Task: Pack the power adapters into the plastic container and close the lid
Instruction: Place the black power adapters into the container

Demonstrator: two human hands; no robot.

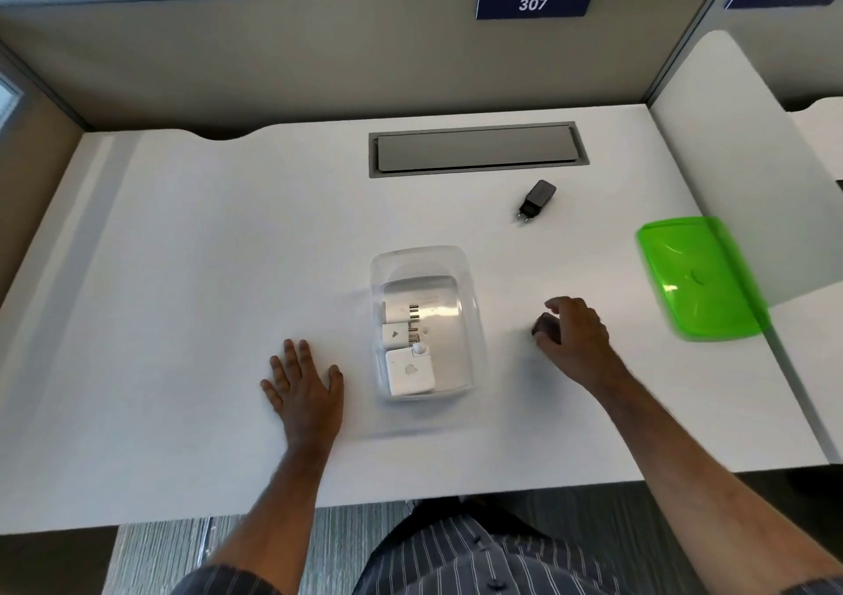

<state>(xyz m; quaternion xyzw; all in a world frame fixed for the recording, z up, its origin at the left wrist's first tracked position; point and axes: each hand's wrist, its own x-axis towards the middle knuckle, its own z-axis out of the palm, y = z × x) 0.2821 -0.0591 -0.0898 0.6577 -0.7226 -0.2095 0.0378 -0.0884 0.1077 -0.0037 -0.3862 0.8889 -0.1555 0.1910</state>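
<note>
— Clear plastic, that's the container [424,320], sitting mid-desk with no lid on it. What's in it so far?

— I count three white adapters [409,372] lined up along its left side, the biggest one nearest me. Two dark ones are not yet in.

— Where are those?

— One dark adapter [545,326] is at about three o'clock from the container, and my right hand [579,334] is curled over it, fingers closing round it; it looks to be on the desk [182,229], not lifted. The other black adapter [537,199] lies untouched out at one o'clock, prongs pointing back toward me.

— And your left?

— My left hand [304,380] is flat on the desk at nine o'clock, fingers spread, holding nothing, just beside the container without touching it.

— The lid?

— The green lid [700,277] is well off at three o'clock, near the desk's right edge. So I judge we're a bit past halfway: two adapters to drop in, then fetch the lid and press it shut.
</note>
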